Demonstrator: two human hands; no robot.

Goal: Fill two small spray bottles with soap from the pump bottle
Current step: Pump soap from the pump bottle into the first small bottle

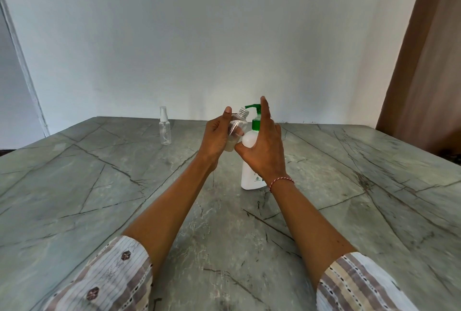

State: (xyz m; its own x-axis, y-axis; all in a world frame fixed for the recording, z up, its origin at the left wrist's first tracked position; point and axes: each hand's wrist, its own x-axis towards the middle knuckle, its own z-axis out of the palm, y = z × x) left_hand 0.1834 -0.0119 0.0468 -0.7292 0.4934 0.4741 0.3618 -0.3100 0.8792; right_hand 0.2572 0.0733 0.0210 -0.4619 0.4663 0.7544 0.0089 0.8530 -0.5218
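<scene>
Fingers of left hand [217, 136] wrap uncapped spray bottle [237, 129], tilting neck under green pump nozzle [252, 106]; right hand [265, 143] fingers straight beside pump head, ready to press.

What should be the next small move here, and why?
Probably press the green pump head down with the right hand. The left hand holds the uncapped small bottle tilted, its open neck just under the spout, and only a little soap lies at its bottom. The right hand's fingers already rise beside the pump.
</scene>
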